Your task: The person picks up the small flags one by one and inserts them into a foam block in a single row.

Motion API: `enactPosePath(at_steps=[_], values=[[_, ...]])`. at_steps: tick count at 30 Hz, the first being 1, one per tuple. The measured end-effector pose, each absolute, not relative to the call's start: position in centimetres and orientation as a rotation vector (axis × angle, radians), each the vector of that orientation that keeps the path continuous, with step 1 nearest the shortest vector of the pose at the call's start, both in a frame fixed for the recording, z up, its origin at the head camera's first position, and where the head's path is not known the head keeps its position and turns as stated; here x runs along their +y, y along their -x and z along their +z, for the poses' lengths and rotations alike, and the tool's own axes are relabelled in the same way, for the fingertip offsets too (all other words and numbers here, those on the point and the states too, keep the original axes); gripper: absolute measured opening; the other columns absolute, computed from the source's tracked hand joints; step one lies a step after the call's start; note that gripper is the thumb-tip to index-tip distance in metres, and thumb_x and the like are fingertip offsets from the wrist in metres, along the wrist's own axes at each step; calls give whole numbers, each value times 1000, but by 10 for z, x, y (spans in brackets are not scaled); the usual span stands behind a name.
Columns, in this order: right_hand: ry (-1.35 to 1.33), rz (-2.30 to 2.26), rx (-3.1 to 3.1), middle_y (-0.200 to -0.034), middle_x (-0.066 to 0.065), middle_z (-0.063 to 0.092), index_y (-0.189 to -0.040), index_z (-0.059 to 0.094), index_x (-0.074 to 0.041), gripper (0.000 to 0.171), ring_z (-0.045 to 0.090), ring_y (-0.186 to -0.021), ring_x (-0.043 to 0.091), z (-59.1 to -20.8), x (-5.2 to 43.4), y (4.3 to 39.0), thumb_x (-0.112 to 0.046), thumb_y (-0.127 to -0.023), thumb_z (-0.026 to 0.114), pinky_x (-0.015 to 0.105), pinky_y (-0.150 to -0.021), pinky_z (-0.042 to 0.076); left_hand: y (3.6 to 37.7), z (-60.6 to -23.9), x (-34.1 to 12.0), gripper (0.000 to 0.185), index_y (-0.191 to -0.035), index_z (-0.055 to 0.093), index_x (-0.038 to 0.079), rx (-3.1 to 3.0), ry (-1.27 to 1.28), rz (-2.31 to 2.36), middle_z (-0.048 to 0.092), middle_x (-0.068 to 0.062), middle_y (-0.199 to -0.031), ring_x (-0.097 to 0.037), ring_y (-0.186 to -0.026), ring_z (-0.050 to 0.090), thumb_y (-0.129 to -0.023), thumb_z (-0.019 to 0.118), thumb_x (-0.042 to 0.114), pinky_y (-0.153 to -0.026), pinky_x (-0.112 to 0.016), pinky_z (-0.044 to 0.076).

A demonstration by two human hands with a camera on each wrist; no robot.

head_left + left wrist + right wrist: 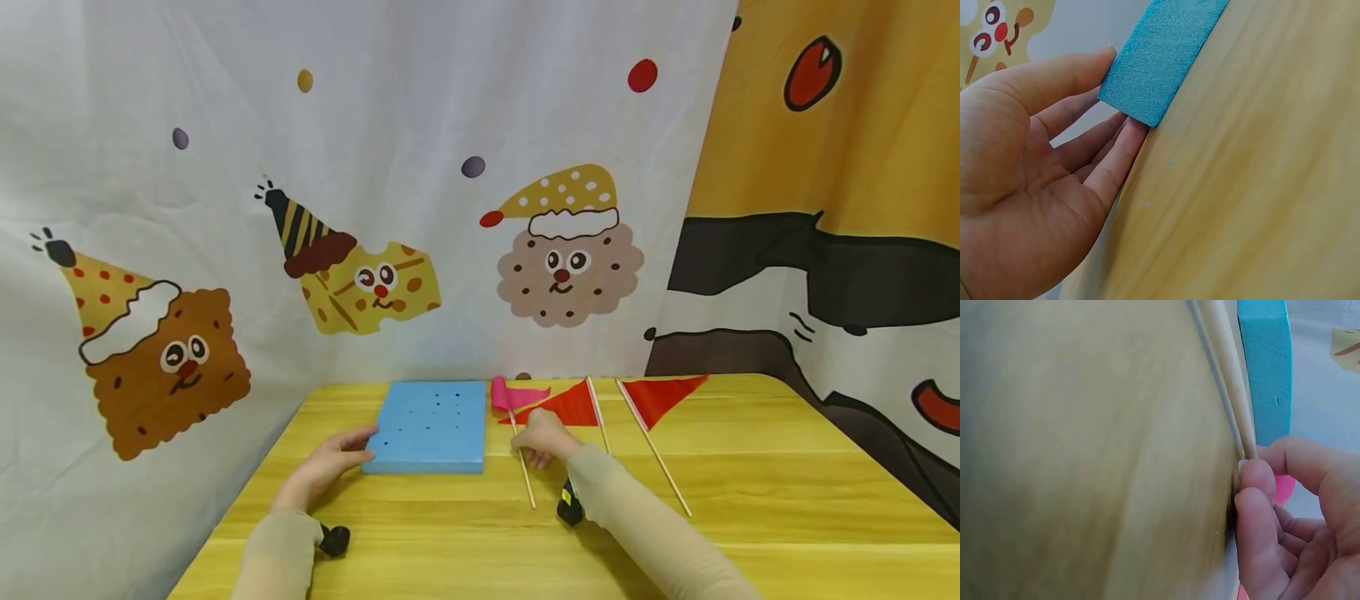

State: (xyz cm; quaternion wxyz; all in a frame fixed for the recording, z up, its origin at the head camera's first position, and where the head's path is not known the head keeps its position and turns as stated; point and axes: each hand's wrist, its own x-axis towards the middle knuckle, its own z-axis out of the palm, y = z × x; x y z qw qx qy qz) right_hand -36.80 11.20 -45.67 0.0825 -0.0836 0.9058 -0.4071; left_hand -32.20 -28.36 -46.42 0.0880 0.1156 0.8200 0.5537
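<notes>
A blue foam block (429, 423) with small holes in its top lies flat on the table. My left hand (330, 462) rests against its left side near the front corner; in the left wrist view the thumb and fairly straight fingers (1116, 159) touch the block's end. Just right of the block, my right hand (546, 437) pinches the wooden stick of a small pink flag (528, 396), whose cloth is partly rolled at the top. The right wrist view has thumb and fingertips at the stick (1235, 381), close over the table.
Two red triangular flags on sticks lie to the right: one red flag (573, 406) partly behind my right hand, another red flag (660, 400) farther right. The wooden table (795, 475) ends at a printed cloth backdrop (465, 275).
</notes>
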Motion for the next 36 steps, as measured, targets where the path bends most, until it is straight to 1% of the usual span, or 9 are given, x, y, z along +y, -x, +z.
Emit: enactPosePath(at_steps=[7,9,12,15,18,20,29,32,36], values=[[232,-1299,2659,-50,11,60,-51,56,-3,32,60,-40,22,-452,116,364,-10,-78,72,37,-42,54,321,-466,-284,62,-150,38,7,2434,-350,1662,28,-22,-154,-40,-141,23,-95,64,19,-110,-56,27],[221,-1329,2635,-52,12,61,-53,55,-3,30,61,-41,23,-450,118,363,-8,-77,71,37,-43,54,320,-466,-284,62,-150,38,6,2431,-353,1664,28,-23,-154,-41,-142,22,-95,64,19,-111,-56,27],[203,-1372,2588,-57,13,63,-61,61,0,21,62,-43,21,-448,120,362,-7,-78,70,36,-45,55,320,-466,-285,62,-150,37,6,2424,-349,1677,27,-23,-154,-41,-142,22,-95,64,19,-111,-56,26],[190,-1422,2520,-62,13,64,-76,69,4,12,62,-45,19,-446,123,362,-6,-80,69,34,-47,56,321,-466,-285,62,-150,38,6,2417,-351,1689,27,-24,-154,-41,-141,22,-95,65,19,-111,-56,26],[182,-1468,2476,-64,13,65,-87,71,7,14,61,-45,17,-443,127,363,-6,-83,68,33,-48,56,322,-466,-284,63,-150,38,6,2413,-356,1690,28,-23,-154,-41,-142,22,-95,65,19,-111,-56,27],[175,-1489,2464,-65,13,65,-92,70,7,16,61,-45,16,-440,129,363,-6,-85,68,32,-48,56,322,-467,-284,63,-150,38,6,2412,-359,1687,27,-23,-154,-40,-142,22,-95,65,20,-111,-55,27],[310,-1581,2420,-87,23,67,-103,66,8,23,66,-55,24,-415,126,361,-10,-89,68,38,-53,58,319,-467,-284,62,-150,38,7,2416,-350,1683,28,-22,-154,-40,-142,22,-95,65,20,-111,-56,26],[339,-1600,2394,-91,25,67,-104,65,8,24,66,-56,25,-405,121,359,-11,-90,67,38,-54,58,320,-466,-282,62,-150,38,7,2416,-357,1682,27,-23,-154,-40,-142,22,-95,64,20,-111,-56,26],[411,-1650,2346,-89,23,68,-108,62,9,28,68,-56,28,-388,109,354,-11,-90,68,39,-54,58,320,-465,-281,61,-149,38,6,2420,-345,1687,28,-23,-154,-40,-142,22,-95,64,18,-111,-55,26]])
